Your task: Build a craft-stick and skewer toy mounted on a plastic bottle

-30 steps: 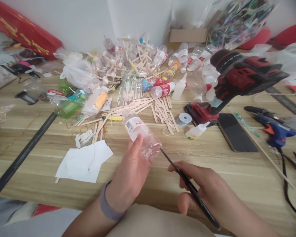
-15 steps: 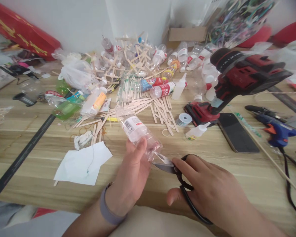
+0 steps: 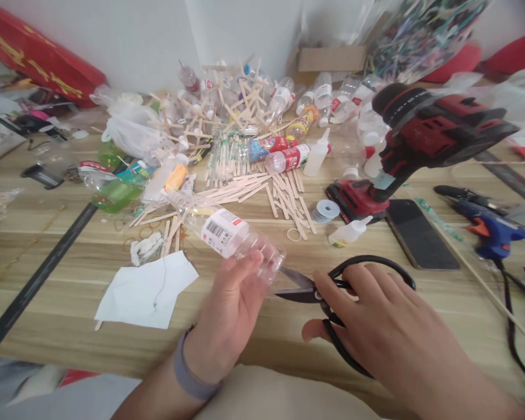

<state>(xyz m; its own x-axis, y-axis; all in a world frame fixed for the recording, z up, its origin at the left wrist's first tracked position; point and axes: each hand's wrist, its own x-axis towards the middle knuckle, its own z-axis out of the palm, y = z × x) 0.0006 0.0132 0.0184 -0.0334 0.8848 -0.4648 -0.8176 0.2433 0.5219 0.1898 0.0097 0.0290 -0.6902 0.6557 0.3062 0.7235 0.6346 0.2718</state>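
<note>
One clear plastic bottle (image 3: 221, 232) is tilted above the table (image 3: 76, 274), our left hand (image 3: 236, 297) wrapped around its base end. Our right hand (image 3: 371, 315) grasps the scissors (image 3: 318, 296), blades parted beside that base; whether they touch, we cannot tell. We judge this as lining up a cut, which calls for a steady bottle and clear fingers. Beyond lie wooden sticks (image 3: 289, 198); rightward stands a red drill (image 3: 450, 128).
</note>
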